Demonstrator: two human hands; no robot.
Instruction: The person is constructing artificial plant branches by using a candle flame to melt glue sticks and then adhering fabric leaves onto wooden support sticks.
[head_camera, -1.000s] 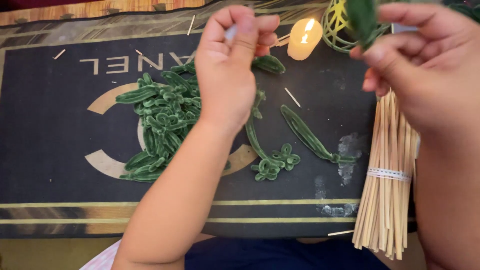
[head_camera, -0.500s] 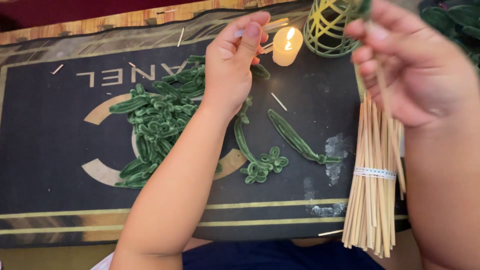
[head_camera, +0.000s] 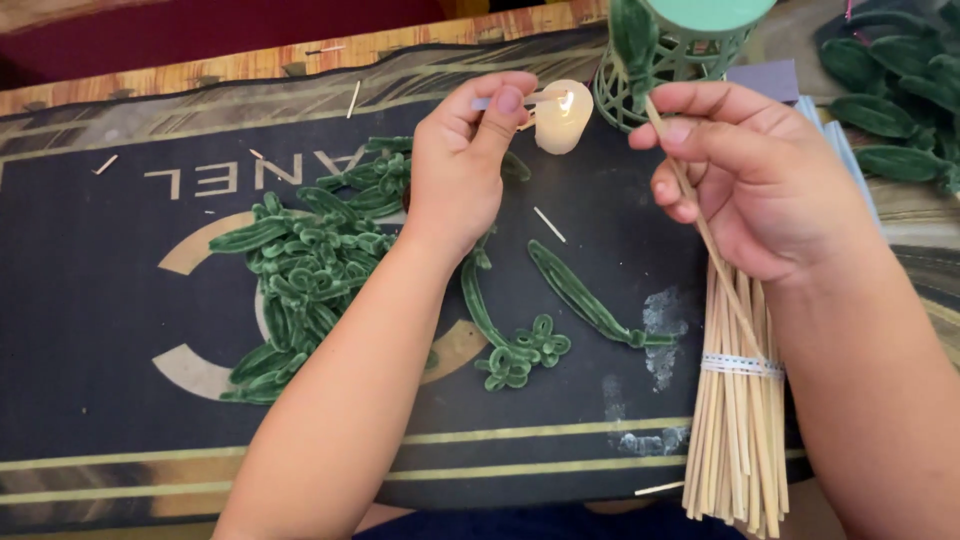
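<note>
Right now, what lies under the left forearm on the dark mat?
Green pipe-cleaner leaves spread out beside and partly beneath the left forearm on the mat. How many lie hidden under it cannot be seen.

Sign-like print: pale lettering and a tan-and-white ring emblem on the black mat (head_camera: 120, 330) — seen upside down, partly under green pieces.
Label band: thin white strip (head_camera: 742, 365) around the stick bundle (head_camera: 735, 440) — lower right.
Screens, packages: none visible.

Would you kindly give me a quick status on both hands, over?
Left hand pinching a thin pale stick, tip at the candle flame. Right hand gripping a wooden skewer topped with a green leaf. Nothing between them.
</note>
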